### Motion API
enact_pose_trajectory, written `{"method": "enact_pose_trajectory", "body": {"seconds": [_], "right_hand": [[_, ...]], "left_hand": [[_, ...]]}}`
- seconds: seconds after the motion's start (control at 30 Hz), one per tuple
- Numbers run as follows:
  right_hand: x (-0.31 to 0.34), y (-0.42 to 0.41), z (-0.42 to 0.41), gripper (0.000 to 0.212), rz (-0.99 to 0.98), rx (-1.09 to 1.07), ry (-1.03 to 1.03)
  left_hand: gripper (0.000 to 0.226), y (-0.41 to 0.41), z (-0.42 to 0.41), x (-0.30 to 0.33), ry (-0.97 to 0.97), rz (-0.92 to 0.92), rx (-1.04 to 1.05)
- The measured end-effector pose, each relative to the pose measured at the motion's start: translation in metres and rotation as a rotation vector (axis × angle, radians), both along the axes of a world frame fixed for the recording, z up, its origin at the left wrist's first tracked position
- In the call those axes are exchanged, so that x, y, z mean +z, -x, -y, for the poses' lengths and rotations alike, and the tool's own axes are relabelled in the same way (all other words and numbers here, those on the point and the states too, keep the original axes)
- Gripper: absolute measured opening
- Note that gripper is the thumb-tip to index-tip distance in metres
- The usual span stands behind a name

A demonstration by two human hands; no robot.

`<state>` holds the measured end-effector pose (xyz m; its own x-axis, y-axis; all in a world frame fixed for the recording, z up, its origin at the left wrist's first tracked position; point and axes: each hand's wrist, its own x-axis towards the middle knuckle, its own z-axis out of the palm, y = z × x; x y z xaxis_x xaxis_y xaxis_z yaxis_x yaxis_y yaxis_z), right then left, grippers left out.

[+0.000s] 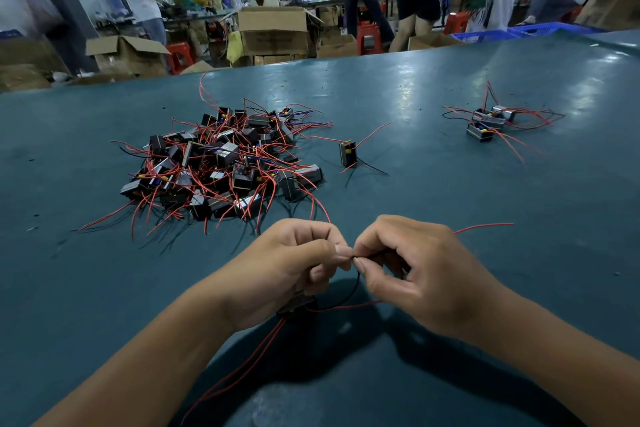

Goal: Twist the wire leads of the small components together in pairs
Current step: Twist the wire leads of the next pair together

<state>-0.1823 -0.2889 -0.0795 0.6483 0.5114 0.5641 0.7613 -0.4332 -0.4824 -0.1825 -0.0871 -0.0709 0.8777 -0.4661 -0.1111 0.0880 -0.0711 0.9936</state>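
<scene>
My left hand (298, 263) and my right hand (412, 270) meet fingertip to fingertip above the near table, both pinching thin black wire leads (356, 282) between thumb and forefinger. A small black component (296, 305) sits under my left palm, mostly hidden, with red leads (242, 364) trailing toward me. Another red lead (485, 227) sticks out to the right behind my right hand. A large heap of black components with red wires (221, 163) lies ahead on the left.
One single component (348, 153) stands upright right of the heap. A small group of components (490, 121) lies at the far right. The teal table (450, 184) ends at a far edge; beyond it are cardboard boxes, red stools and several people.
</scene>
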Motion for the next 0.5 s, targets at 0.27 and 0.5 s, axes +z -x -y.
{"method": "enact_pose_trajectory", "body": {"seconds": [0.27,0.5], "right_hand": [[-0.0001,0.0000,-0.0031,0.005,-0.047,0.021,-0.026],[-0.0026,-0.0033,-0.0020,0.007,-0.093,-0.047,-0.096]], "left_hand": [[0.021,0.0025,0.0071,0.0056,0.004,-0.051,0.050],[0.016,-0.0011,0.0008,0.0020,-0.069,0.068,0.101]]}}
